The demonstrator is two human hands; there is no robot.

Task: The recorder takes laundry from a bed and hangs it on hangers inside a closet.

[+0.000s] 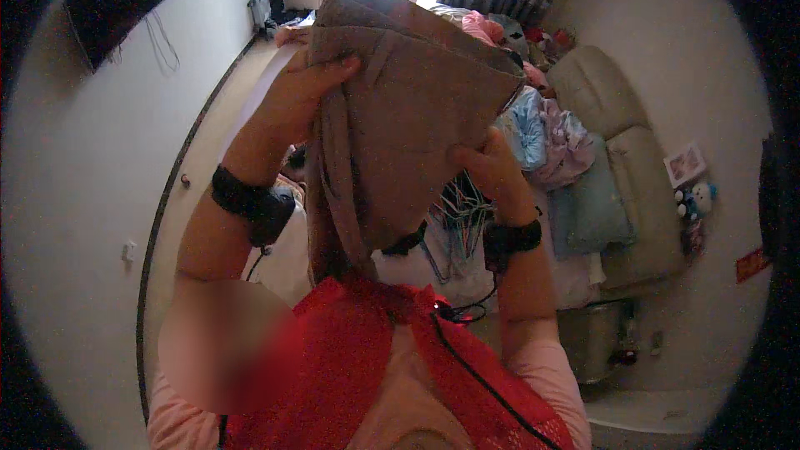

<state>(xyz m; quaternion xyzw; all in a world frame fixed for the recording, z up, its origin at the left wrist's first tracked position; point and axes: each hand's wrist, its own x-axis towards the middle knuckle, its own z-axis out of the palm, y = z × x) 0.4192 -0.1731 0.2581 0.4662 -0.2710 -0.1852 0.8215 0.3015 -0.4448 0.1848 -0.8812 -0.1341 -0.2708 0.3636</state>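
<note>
A folded brown cloth garment [412,106] is raised in front of my chest, its layered upper edge tilted down to the right. My left hand [306,90] grips its left side, thumb on the near face and fingers behind. Lower on the right, my right hand [494,165] pinches the garment's edge with the thumb in front. A long loose strip of the same cloth hangs down the left side. Behind the right hand, partly hidden, lies a bunch of thin clothes hangers [465,206]. What the garment is exactly cannot be told.
A beige sofa [644,200] stands along the right wall, with a grey-green cushion [590,200] on it. Light-blue clothing [528,128] and mauve clothing [562,144] are heaped beside it. A wall-mounted television [125,0] hangs left. Cables run from my wrist straps [253,203].
</note>
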